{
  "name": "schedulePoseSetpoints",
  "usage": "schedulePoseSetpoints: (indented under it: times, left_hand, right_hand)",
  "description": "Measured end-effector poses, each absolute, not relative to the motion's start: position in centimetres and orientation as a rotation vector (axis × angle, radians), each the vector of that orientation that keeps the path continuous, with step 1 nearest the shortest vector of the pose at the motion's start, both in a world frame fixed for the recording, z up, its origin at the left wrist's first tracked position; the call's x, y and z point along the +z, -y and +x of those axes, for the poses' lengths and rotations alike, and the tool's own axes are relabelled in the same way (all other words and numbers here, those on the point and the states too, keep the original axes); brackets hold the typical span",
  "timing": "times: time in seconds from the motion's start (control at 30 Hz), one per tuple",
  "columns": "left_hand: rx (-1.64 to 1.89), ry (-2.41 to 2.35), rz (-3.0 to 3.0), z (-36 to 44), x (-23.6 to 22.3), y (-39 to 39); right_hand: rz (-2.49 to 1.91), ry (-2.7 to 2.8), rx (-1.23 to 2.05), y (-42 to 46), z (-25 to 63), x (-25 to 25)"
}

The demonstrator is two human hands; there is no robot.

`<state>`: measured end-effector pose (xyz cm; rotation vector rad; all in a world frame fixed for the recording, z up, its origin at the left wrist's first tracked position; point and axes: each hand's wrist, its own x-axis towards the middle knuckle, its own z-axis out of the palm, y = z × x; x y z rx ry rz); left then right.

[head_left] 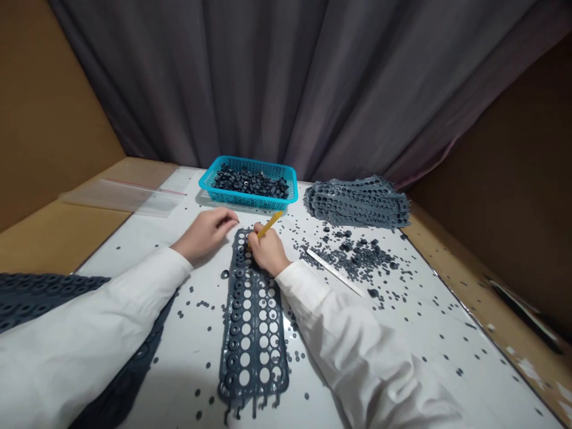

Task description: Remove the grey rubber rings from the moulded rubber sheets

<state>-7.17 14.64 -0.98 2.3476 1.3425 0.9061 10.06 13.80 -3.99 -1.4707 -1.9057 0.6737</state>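
A dark grey rubber sheet (255, 336) with rows of round holes lies lengthwise in front of me. Several dark rings still sit along its left column. My right hand (270, 252) grips a yellow stick-like tool (271, 223) over the sheet's far end; the tool's lower tip is hidden by the fingers. My left hand (206, 232) hovers by the far left corner of the sheet, thumb and fingers pinched together. Whatever is between those fingertips is too small to make out. One loose dark ring (224, 274) rests on the table left of the sheet.
A blue basket (248, 199) of small dark rubber parts stands at the back. Punched sheets (357, 202) are stacked back right. Small discs (353, 259) and a white stick (335, 273) lie right. More ringed sheets (40, 292) are under my left arm; clear bags (134, 193) lie back left.
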Motion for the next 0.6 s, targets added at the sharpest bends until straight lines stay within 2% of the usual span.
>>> schedulePoseSetpoints:
  times: [0.07, 0.37, 0.6]
  left_hand:
    - [1.048, -1.431, 2.183, -7.8, -0.5, -14.9]
    - [0.839, -1.056, 1.215, -6.5, -1.4, -14.4]
    - [0.771, -1.058, 1.15, -6.5, -1.9, -14.2]
  right_hand:
    - [-1.433, 1.912, 0.671, -13.8, 10.1, -4.1]
    - [-1.321, 2.024, 0.549, -14.3, 10.8, -3.8]
    - [-1.261, 2.046, 0.523, -14.7, 10.9, -3.8]
